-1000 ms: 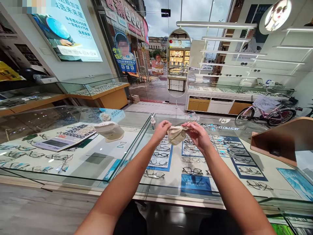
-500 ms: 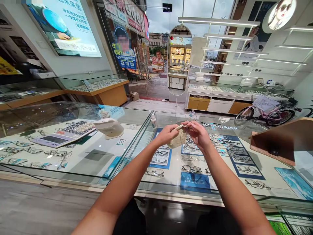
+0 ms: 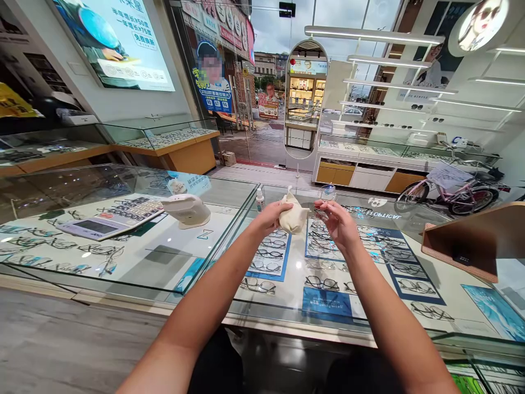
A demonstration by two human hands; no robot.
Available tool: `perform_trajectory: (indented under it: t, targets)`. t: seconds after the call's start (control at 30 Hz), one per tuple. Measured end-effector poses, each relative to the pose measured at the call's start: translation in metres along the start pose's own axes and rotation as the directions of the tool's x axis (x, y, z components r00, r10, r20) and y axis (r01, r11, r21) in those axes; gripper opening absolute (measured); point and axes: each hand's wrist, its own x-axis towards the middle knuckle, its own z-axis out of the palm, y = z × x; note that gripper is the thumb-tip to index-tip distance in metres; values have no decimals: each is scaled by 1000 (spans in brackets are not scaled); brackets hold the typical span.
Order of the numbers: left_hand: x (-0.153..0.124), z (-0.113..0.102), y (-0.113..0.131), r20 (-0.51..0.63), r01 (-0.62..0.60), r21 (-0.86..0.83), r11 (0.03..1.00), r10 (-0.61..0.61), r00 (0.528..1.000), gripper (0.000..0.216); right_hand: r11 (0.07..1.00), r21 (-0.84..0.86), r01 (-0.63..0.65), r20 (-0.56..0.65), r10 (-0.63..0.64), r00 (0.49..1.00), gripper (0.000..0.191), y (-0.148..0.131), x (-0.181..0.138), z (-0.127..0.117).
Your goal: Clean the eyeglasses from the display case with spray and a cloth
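A crumpled cream cleaning cloth (image 3: 293, 216) hangs from my left hand (image 3: 271, 214), whose fingers are closed on it. Just to the right, my right hand (image 3: 338, 219) pinches a pair of eyeglasses; one clear lens (image 3: 328, 191) shows beyond the fingertips, while most of the frame is hidden or too fine to make out. A narrow gap parts the cloth from the right fingers. Both hands are above the glass display case (image 3: 246, 306). Beyond the left hand, a small white spray bottle (image 3: 260, 200) stands on the glass.
Several eyeglasses (image 3: 322, 283) lie on trays inside the case. To the left are a calculator (image 3: 109, 219) and a white device (image 3: 186, 210). A brown wooden stand (image 3: 463, 241) rises at the right. Farther back stand an oval mirror (image 3: 305, 98) and a bicycle (image 3: 451, 189).
My left hand has drawn the cloth left, away from the eyeglasses, and the cloth now bunches upward. My right hand has shifted slightly right with the eyeglasses. The view has tilted a little.
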Motion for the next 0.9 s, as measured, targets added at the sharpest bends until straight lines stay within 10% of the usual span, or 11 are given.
perform_trajectory:
  t: [0.53, 0.9]
  targets:
    - [-9, 1, 6, 272, 86, -170, 982, -37, 962, 53, 981, -194, 27, 105, -7, 994, 20, 7, -3, 4]
    - [-14, 10, 11, 292, -109, -150, 983, 149, 945, 69, 944, -320, 83, 278, 10, 961, 25, 8, -7, 9]
